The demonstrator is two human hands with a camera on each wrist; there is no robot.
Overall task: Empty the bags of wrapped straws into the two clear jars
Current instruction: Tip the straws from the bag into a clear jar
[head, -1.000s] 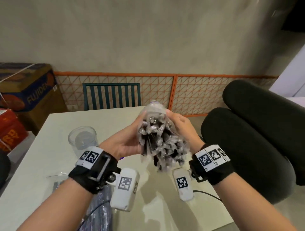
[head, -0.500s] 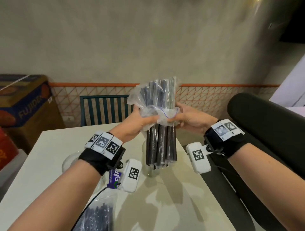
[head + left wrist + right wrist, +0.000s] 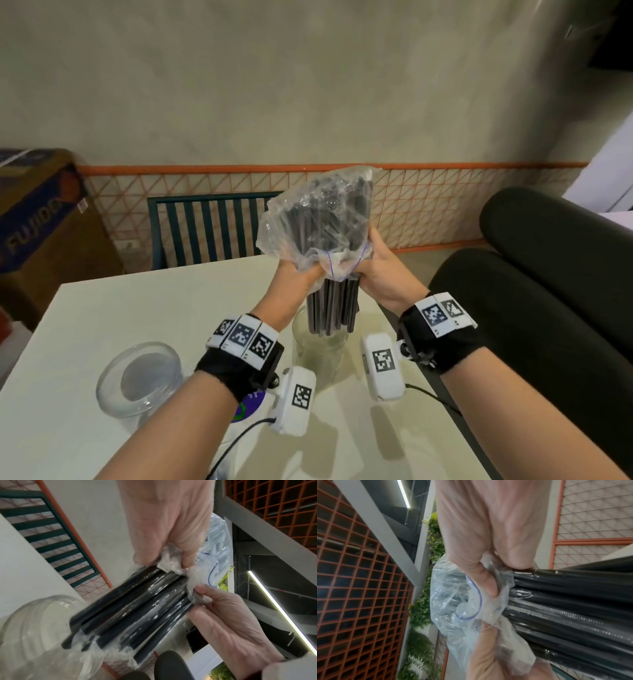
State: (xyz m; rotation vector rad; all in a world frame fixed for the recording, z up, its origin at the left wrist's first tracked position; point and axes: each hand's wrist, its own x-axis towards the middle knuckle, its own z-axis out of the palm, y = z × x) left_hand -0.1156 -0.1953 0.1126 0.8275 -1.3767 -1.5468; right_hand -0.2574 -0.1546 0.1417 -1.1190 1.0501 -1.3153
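Note:
Both hands hold a clear zip bag upside down above the white table. My left hand and right hand pinch the bunched bag mouth from either side. A bundle of black wrapped straws hangs out of the mouth, its lower ends at the rim of a clear jar. A second clear jar stands to the left with nothing in it. In the left wrist view the straws point towards the jar. In the right wrist view the thumb presses the bag against the straws.
Another bag with a purple label lies at the near edge under my left wrist. A green slatted chair back stands beyond the table. A black padded chair is close on the right, and a cardboard box sits at the left.
The bag was turned from mouth-towards-me to mouth-down and carried over the right jar. Straws have slid out of the mouth, and the bag's upper part has crumpled.

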